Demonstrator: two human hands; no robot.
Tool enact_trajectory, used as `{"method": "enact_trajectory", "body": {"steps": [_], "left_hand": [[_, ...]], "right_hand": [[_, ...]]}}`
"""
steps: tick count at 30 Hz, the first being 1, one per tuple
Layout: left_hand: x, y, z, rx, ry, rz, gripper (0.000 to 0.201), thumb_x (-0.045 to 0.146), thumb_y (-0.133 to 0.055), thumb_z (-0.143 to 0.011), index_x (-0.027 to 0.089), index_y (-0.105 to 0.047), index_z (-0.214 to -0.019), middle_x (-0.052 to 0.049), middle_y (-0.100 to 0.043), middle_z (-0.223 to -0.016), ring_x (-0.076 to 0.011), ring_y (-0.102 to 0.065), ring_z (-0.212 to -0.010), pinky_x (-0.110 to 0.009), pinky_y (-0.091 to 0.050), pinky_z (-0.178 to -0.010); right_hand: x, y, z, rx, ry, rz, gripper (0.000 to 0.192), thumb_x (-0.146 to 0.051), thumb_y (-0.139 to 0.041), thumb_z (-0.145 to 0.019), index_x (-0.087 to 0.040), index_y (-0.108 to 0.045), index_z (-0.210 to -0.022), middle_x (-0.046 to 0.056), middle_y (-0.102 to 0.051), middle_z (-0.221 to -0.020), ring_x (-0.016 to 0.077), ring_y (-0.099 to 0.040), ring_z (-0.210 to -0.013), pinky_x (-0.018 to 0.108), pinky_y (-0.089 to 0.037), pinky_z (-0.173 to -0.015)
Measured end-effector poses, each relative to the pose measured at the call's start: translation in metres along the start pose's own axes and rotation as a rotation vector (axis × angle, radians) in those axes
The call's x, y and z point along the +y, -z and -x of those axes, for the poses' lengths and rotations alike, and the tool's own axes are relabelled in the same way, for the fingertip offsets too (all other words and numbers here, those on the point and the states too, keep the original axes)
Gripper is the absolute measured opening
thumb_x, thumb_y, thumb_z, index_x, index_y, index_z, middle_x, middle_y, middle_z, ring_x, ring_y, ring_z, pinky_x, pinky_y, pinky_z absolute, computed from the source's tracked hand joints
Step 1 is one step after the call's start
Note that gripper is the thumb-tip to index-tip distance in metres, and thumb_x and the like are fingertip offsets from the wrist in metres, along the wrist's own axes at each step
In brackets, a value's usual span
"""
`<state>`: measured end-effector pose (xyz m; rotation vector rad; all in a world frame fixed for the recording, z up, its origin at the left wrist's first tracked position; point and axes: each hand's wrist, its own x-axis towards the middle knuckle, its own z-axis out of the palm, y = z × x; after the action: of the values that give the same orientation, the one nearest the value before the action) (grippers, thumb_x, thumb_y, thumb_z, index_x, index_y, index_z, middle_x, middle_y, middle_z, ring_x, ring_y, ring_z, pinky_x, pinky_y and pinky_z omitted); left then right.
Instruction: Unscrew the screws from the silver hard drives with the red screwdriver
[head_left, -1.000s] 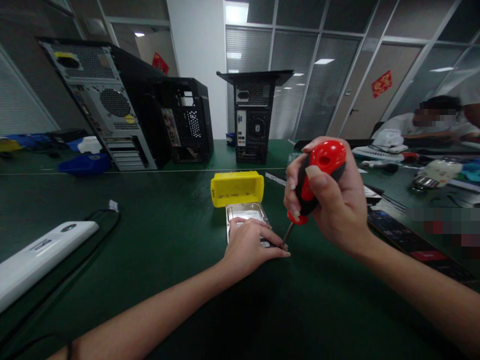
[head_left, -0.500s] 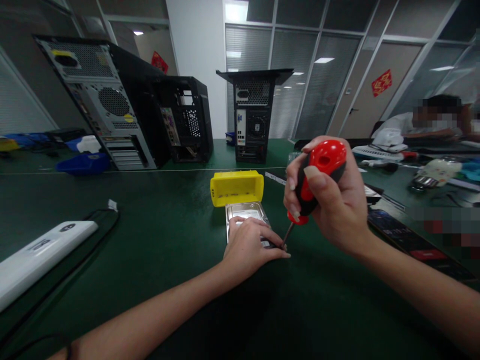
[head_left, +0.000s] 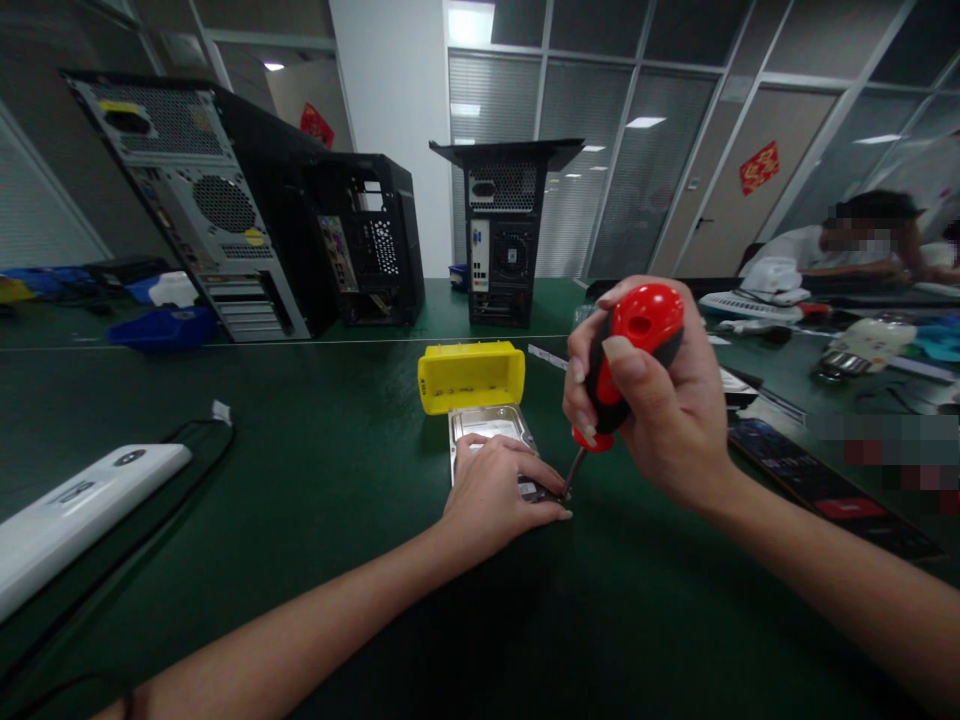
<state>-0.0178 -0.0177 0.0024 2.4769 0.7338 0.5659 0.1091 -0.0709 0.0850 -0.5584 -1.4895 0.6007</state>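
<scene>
A silver hard drive (head_left: 491, 421) lies flat on the green table. My left hand (head_left: 499, 487) holds it down from above, fingers spread over its near part and covering much of it. My right hand (head_left: 660, 400) is closed round the fat red and black handle of a screwdriver (head_left: 643, 318). Its slanting shaft reaches down to the drive's near right corner, beside my left fingertips. The tip is too small to make out there. Just beyond the drive, a yellow plastic bin (head_left: 471, 382) shows its open side, with several small bits inside.
Three computer cases, a large one (head_left: 187, 200), an opened one (head_left: 371, 240) and a middle one (head_left: 502, 235), stand at the back. A white power strip (head_left: 90, 510) with a black cable lies left. A phone (head_left: 825, 485) lies right. Another person (head_left: 840, 240) sits far right.
The whole view has shifted slightly. My right hand and the screwdriver handle have moved a touch left and turned a little; the left hand keeps its place on the drive.
</scene>
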Motion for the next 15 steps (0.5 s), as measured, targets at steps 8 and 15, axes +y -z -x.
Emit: {"method": "enact_trajectory", "body": {"steps": [8, 15], "left_hand": [[-0.0016, -0.0022, -0.0005, 0.014, 0.002, 0.018, 0.011, 0.039, -0.075, -0.07, 0.032, -0.074, -0.079, 0.006, -0.074, -0.094, -0.025, -0.057, -0.102, -0.042, -0.025, -0.093], [-0.0019, -0.0027, -0.0006, 0.012, 0.005, 0.013, 0.012, 0.039, -0.074, -0.071, 0.032, -0.074, -0.08, 0.005, -0.074, -0.095, -0.0244, -0.057, -0.101, -0.044, -0.025, -0.092]], "right_hand": [[0.0002, 0.0, 0.0009, 0.005, 0.004, -0.006, 0.02, -0.03, -0.057, -0.084, -0.029, -0.046, -0.101, -0.001, -0.051, -0.077, 0.0105, -0.048, -0.044, 0.025, -0.037, -0.036], [-0.0003, -0.0008, 0.0014, 0.021, -0.013, 0.033, 0.021, -0.034, -0.058, -0.084, -0.03, -0.044, -0.1, -0.001, -0.05, -0.077, 0.0107, -0.047, -0.044, 0.026, -0.038, -0.037]]}}
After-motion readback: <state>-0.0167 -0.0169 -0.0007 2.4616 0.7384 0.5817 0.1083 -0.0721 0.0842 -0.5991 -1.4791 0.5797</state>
